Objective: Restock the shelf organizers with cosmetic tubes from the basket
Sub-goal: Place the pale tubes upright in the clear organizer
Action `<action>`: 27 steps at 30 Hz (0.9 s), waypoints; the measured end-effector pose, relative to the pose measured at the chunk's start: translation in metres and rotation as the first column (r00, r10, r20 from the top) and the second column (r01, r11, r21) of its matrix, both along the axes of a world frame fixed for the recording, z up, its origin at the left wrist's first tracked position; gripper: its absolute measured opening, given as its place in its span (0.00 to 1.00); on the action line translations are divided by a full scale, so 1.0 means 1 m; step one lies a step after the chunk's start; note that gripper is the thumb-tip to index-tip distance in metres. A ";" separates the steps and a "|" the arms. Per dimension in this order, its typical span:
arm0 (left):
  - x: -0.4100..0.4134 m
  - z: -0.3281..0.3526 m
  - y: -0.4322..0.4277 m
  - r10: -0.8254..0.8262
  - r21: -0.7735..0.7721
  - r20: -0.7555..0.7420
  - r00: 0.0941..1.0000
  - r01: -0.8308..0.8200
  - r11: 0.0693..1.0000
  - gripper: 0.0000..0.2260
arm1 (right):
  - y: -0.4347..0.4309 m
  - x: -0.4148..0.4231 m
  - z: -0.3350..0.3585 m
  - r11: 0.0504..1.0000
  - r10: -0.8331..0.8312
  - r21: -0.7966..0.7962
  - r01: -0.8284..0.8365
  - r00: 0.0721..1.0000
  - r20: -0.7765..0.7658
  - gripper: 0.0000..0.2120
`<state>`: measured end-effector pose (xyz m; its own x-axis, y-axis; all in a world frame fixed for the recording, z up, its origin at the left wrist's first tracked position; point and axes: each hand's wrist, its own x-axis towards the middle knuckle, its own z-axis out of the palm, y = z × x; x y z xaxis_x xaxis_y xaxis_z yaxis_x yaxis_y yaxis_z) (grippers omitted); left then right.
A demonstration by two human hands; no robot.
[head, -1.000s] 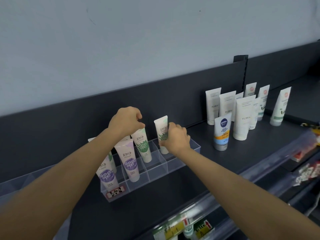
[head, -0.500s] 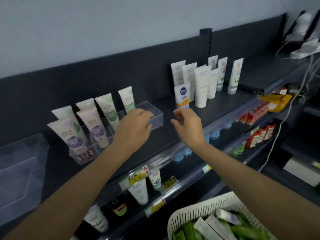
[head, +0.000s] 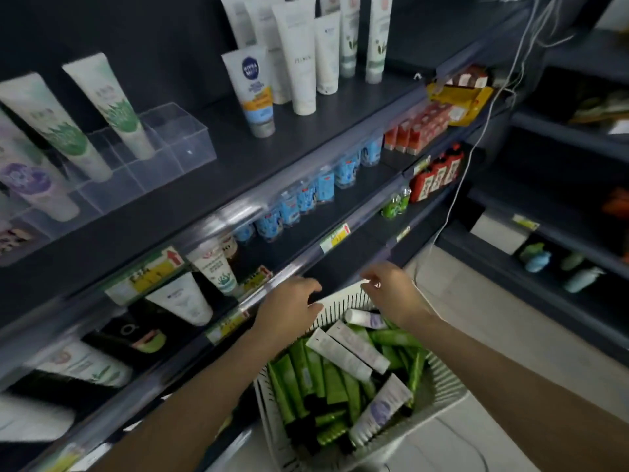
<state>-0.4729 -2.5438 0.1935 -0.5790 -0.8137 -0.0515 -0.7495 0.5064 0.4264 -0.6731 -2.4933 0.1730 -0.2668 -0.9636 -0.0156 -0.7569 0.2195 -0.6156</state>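
A white slatted basket (head: 442,393) stands on the floor below the shelves, filled with several green tubes (head: 299,379) and a few white ones (head: 343,352). My left hand (head: 289,311) and my right hand (head: 394,294) hover over the basket's far rim, fingers loosely curled, holding nothing. On the top shelf at the left a clear organizer (head: 170,144) holds upright tubes with green prints (head: 112,103) and purple prints (head: 30,185); its right-hand compartments hold nothing.
White tubes and a Nivea tube (head: 252,90) stand on the top shelf to the right. Lower shelves carry small blue packs (head: 306,195), red boxes (head: 422,127) and price tags. A white cable (head: 476,137) hangs at the right. Tiled floor lies beside the basket.
Both hands came away from the organizer's tubes and dropped down to the basket. The view tilted down and right, bringing the basket and lower shelves in.
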 end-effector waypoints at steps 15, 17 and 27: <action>-0.004 -0.114 0.023 0.076 0.310 0.282 0.956 -0.166 0.936 0.07 | 0.047 -0.016 -0.113 0.880 0.079 0.472 -0.056 0.996 -0.029 0.09; -0.007 -0.125 0.020 0.105 0.327 0.303 0.947 -0.207 0.922 0.06 | 0.050 -0.018 -0.125 0.867 0.091 0.494 -0.066 0.995 -0.027 0.05; -0.046 -0.178 0.011 0.315 0.257 0.375 0.872 -0.424 0.868 0.11 | 0.051 -0.014 -0.164 0.815 0.114 0.574 -0.081 0.993 -0.023 0.06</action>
